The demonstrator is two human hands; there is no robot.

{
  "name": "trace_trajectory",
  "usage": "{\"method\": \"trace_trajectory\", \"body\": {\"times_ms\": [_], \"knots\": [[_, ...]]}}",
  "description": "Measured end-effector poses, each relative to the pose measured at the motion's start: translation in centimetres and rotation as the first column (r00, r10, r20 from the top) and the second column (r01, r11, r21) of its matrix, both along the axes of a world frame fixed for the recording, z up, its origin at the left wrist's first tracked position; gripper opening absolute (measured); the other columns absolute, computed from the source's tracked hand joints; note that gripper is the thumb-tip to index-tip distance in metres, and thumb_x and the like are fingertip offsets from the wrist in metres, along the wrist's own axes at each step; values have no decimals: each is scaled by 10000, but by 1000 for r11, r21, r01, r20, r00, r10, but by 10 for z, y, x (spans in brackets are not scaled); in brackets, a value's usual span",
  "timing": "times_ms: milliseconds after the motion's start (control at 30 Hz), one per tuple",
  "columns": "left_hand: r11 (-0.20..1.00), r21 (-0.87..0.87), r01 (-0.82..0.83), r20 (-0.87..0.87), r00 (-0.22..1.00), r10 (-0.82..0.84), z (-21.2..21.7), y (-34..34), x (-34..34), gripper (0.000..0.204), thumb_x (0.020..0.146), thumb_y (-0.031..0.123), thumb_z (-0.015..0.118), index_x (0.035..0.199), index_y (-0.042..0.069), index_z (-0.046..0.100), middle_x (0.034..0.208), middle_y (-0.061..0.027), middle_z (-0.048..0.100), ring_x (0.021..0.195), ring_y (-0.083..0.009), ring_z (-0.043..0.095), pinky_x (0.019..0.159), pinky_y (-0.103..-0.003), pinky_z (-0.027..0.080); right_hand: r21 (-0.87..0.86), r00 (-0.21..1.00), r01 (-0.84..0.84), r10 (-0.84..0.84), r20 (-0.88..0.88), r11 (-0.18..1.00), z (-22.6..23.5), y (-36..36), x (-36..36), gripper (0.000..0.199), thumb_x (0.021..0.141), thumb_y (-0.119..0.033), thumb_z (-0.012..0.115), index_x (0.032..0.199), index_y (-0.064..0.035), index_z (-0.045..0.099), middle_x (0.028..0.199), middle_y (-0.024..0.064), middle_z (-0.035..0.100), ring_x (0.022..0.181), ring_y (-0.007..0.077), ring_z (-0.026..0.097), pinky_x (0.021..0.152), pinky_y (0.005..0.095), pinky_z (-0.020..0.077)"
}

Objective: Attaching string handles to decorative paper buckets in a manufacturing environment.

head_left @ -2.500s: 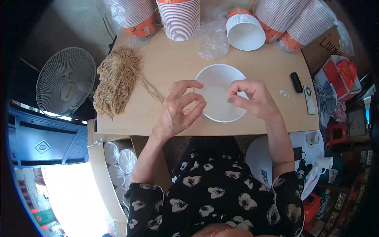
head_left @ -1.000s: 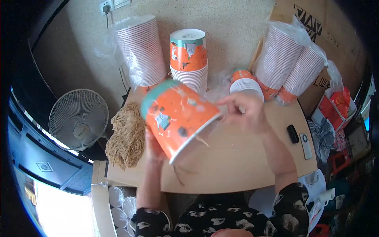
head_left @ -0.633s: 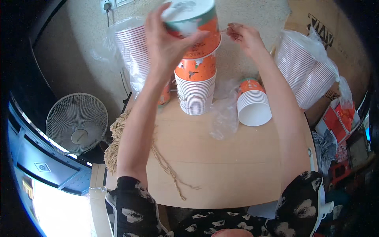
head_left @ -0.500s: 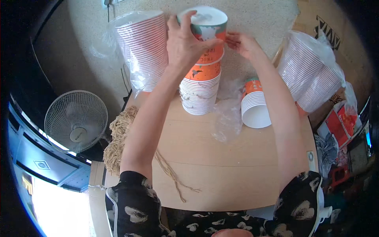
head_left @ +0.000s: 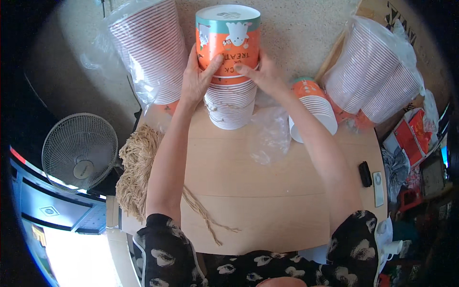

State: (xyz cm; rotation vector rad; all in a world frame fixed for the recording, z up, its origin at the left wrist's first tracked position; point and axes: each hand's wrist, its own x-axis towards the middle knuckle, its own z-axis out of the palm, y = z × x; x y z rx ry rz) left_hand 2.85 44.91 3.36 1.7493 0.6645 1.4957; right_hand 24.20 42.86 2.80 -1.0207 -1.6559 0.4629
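An orange paper bucket (head_left: pixel 229 48) with a teal band and a white animal print sits upside down on top of a tall stack of white-rimmed paper buckets (head_left: pixel 231 107). My left hand (head_left: pixel 198 79) wraps its left side, thumb across the front. Around the right side my right hand (head_left: pixel 265 76) is closed, its thumb also on the front. Bits of tan cord show along the stack's rims. A shorter stack of the same buckets (head_left: pixel 315 112) lies on its side, partly behind my right forearm. Tan cords (head_left: pixel 205 215) lie loose on the table before me.
Bagged bucket stacks stand at left (head_left: pixel 148 52) and right (head_left: pixel 373 71). A bundle of tan cord (head_left: pixel 136 172) hangs at the table's left edge, near a fan (head_left: pixel 81 153). Crumpled clear plastic (head_left: pixel 270 136), a black object (head_left: pixel 365 173) and a white remote (head_left: pixel 378 189) lie on the table (head_left: pixel 258 182).
The top bucket has come down over the orange one below it, hiding most of that one. My left hand has slid lower; my right hand has closed on its side. The view has shifted.
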Motion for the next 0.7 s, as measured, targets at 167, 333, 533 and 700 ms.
{"method": "trace_trajectory", "body": {"times_ms": [167, 333, 533, 700], "knots": [[998, -22, -50, -20, 999, 50, -8, -6, -4, 690, 946, 335, 714, 1470, 23, 393, 1342, -157, 578, 1205, -224, 578, 1017, -344, 476, 78, 998, -56, 57, -16, 995, -24, -25, -2, 985, 827, -530, 774, 1499, 21, 310, 1454, 274, 468, 1373, 355, 468, 1129, 430, 386], [996, 11, -84, -158, 984, 84, -16, 0, -22, 683, 975, 312, 674, 1480, -33, 370, 1412, -179, 533, 1293, -242, 521, 1080, -370, 430, -169, 980, 172, -151, 126, 971, -43, -56, 11, 1022, 893, -559, 690, 1546, 59, 206, 1581, 280, 291, 1467, 357, 330, 1178, 438, 319], [987, 14, 162, -93, 983, -160, 46, 23, -23, 969, 935, 206, 730, 1586, 7, 42, 1478, -181, 481, 1343, -249, 488, 1104, -378, 421, 128, 993, 108, -100, -69, 986, 24, -33, 13, 971, 913, -546, 673, 1530, 59, 232, 1544, 278, 352, 1426, 350, 397, 1160, 425, 347], [994, 110, 22, -90, 996, -12, 91, -4, -18, 639, 985, 342, 667, 1513, 90, 411, 1253, -78, 648, 1174, -147, 577, 989, -305, 473, 324, 998, 58, -55, -18, 944, 102, -24, -25, 1045, 692, -538, 879, 1429, 9, 378, 1375, 185, 537, 1260, 291, 548, 1044, 425, 476]]}}
